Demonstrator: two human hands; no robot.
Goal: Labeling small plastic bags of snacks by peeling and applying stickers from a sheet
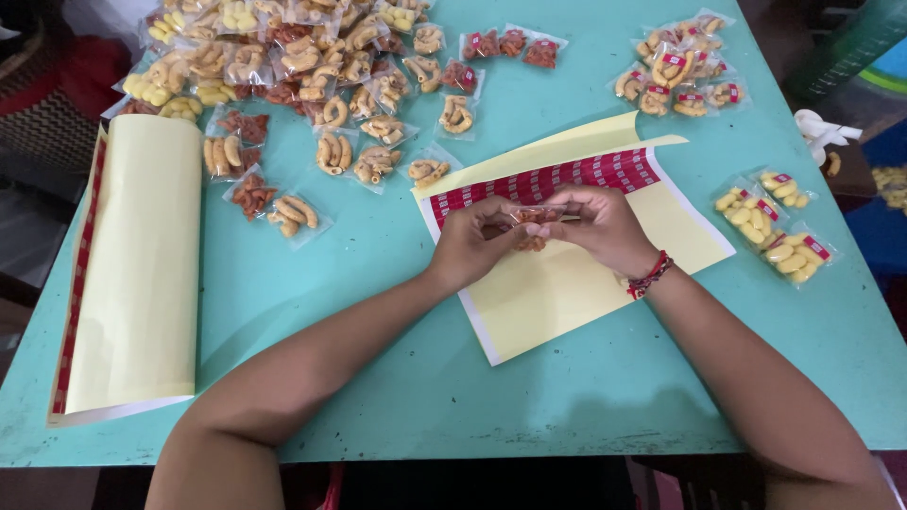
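One large turquoise table (pixel 397 378) fills nearly the whole view, its painted top slightly scuffed, with dark floor and shadowed furniture showing past its edges. On the far left of the table lies a long yellow sheet (pixel 137 274) curled into a loose roll, with a red strip along its outer edge. Near the middle, a flatter sticker sheet (pixel 576 283) rests at an angle; its pale yellow backing is peeled away at the top to show rows of small red labels (pixel 567 178).

Across the top left spreads a big heap of small clear packets (pixel 293 66) holding curled tan snacks, yellow pieces and reddish ones. A smaller cluster of labelled packets (pixel 678 71) sits at the top right, and two packets of yellow snacks (pixel 773 227) lie near the right edge.

Both bare forearms reach in from the bottom. The left hand (pixel 470 247) and right hand (pixel 603 227) meet above the sticker sheet, fingertips pinching the two ends of one small clear packet of reddish snacks (pixel 535 219), held just over the rows of labels. A red and dark beaded bracelet (pixel 649 276) circles the right wrist.
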